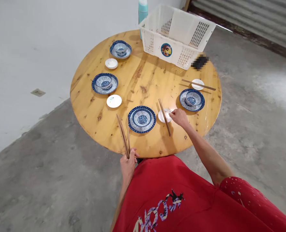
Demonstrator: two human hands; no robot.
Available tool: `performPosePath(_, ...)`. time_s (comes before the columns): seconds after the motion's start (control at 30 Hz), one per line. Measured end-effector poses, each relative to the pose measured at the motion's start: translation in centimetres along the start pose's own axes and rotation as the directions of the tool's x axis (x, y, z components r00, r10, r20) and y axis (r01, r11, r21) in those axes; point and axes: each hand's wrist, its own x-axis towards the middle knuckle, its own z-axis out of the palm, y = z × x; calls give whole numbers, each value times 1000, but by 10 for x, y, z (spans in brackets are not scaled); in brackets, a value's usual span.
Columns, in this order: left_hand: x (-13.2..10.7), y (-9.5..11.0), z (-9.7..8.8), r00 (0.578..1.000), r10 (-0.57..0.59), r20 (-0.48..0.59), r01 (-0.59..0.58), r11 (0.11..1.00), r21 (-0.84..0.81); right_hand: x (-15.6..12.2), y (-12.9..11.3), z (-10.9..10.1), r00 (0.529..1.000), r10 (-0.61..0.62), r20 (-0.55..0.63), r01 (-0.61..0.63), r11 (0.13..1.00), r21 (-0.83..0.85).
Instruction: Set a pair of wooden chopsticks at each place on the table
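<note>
Low at the table's near edge, my left hand [128, 162] is closed around several wooden chopsticks [122, 134], their tips pointing away from me. My right hand [179, 116] has its fingers pinched at the right rim of a small white dish [161, 116]. Across that dish lies a pair of chopsticks [165, 119], slanting toward me. Left of it sits a blue-and-white plate [142, 130] with a matching bowl [142, 120] on it. Just beyond my right hand is another patterned plate [202, 105] with a bowl [192, 97].
Chopsticks [207, 86] rest across a white dish [198, 82] at the right. Two more plate-and-bowl settings [95, 87] and two white dishes [114, 101] stand on the left. A white plastic basket [155, 45], teal bottle [143, 14] and blurred dark object [200, 62] occupy the far side.
</note>
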Motion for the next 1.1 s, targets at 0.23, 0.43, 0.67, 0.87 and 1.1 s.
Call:
performPosePath(0.23, -6, 0, 0, 999, 5, -32, -6, 999, -40, -38, 37, 15, 998, 66, -16, -62, 978, 200)
performPosePath(0.43, -13, 2, 6, 999, -27, -18, 26, 999, -43, -64, 45, 42, 981, 117, 156, -186, 801, 569)
performPosePath(0.67, -17, 7, 12, 999, -37, -18, 37, 999, -8, -78, 45, 59, 939, 62, 338, -317, 533, 784)
performPosePath(0.87, -17, 7, 14, 999, -30, -16, 30, 1000, 5, -80, 43, 63, 941, 39, 336, -311, 490, 814)
performPosePath(1.1, -16, 2, 14, 1000, -2, 16, 2, 1000, 6, -83, 40, 58, 929, 48, 367, -347, 455, 820)
